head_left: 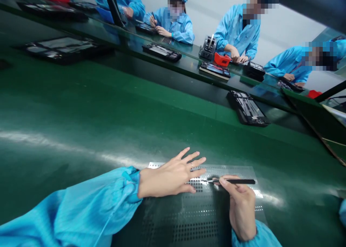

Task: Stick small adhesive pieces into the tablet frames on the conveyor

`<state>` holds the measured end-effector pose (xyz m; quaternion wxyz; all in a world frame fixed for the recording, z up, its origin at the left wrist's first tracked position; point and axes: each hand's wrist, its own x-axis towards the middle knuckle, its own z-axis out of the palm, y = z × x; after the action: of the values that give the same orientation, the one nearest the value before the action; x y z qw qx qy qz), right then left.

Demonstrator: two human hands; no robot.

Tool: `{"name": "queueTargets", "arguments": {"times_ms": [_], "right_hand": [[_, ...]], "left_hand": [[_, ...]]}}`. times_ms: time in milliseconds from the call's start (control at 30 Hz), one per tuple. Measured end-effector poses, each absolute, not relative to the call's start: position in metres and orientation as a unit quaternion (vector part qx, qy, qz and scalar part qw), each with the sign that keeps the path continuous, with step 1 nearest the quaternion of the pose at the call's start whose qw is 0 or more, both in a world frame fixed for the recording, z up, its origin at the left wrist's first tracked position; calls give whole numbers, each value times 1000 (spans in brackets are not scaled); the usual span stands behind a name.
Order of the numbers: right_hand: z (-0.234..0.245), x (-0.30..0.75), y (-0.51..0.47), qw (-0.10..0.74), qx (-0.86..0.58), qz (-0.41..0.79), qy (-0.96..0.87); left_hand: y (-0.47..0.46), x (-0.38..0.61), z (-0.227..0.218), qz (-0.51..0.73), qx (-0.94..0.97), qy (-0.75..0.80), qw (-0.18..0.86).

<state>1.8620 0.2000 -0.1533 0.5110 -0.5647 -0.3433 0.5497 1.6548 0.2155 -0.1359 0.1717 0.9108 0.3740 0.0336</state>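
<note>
A thin clear sheet (244,173) with rows of small dark squares lies on the green tabletop in front of me. My left hand (173,175) is spread over it, fingers apart and pointing right, with a ring on one finger. In my right hand (242,200) is a slim pen-like tool with a black handle and metal tip (240,181), pinched between thumb and fingers. Its tip points left, at the dark squares beside my left fingertips; whether it touches the sheet I cannot tell. More rows of dark squares (196,230) show nearer to me.
A black tray (248,108) of dark and silvery strips stands at the right rear. Another black tray (62,48) sits at the left. Beyond a glass-topped ledge, several people in blue smocks work, with more trays, a red bin (222,59) and a tape dispenser (208,47).
</note>
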Motion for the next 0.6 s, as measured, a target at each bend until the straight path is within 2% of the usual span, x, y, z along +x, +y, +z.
{"name": "queueTargets", "arguments": {"times_ms": [233,400,600], "right_hand": [[-142,1869,199,524,-560,543,-342],[-111,1906,216,595,-547,488,-330],[-78,1964,284,691,-497,403,-336]], "left_hand": [[215,1655,-137,36,907,379,179],[225,1646,-123,21,906,380,186],[254,1647,-77,32,897,409,162]]}}
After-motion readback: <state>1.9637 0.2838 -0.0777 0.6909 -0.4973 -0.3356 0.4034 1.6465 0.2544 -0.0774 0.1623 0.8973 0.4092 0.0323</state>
